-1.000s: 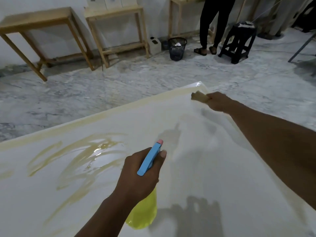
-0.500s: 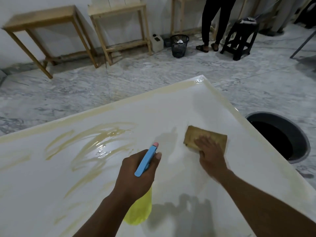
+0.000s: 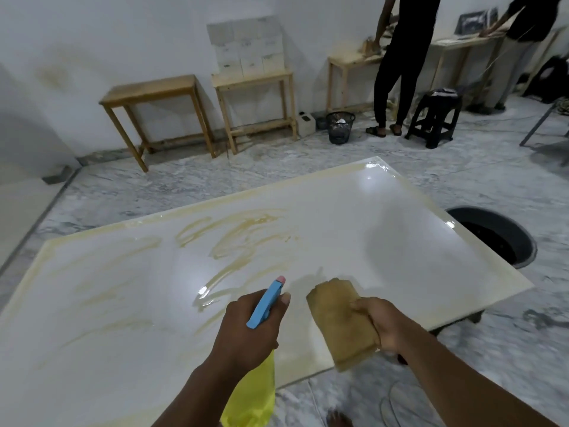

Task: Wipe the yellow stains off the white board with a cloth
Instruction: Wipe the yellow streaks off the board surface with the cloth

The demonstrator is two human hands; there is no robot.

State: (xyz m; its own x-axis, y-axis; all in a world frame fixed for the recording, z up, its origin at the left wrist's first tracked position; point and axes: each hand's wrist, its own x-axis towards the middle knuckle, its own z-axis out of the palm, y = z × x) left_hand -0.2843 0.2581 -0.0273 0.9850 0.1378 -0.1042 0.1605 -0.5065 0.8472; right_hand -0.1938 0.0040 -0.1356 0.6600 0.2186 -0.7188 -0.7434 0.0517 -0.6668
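At the near edge of the board (image 3: 385,229), the right hand (image 3: 385,322) grips the cloth (image 3: 338,318); the left hand (image 3: 246,331) clasps a spray bottle (image 3: 264,303); the stains (image 3: 243,238) lie ahead and leftward, beyond the left hand, so the cloth likely sweeps forward-left.

Open surface spans the white board's (image 3: 400,235) upper right and far left. A spray bottle (image 3: 265,303) and cloth (image 3: 340,322) crowd the lower centre.

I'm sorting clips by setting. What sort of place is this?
Likely a bare workroom or workshop rather than a home: plain wooden tables line a white wall, the floor is marble, and a big white board with yellow stains is being cleaned with a cloth and spray bottle.
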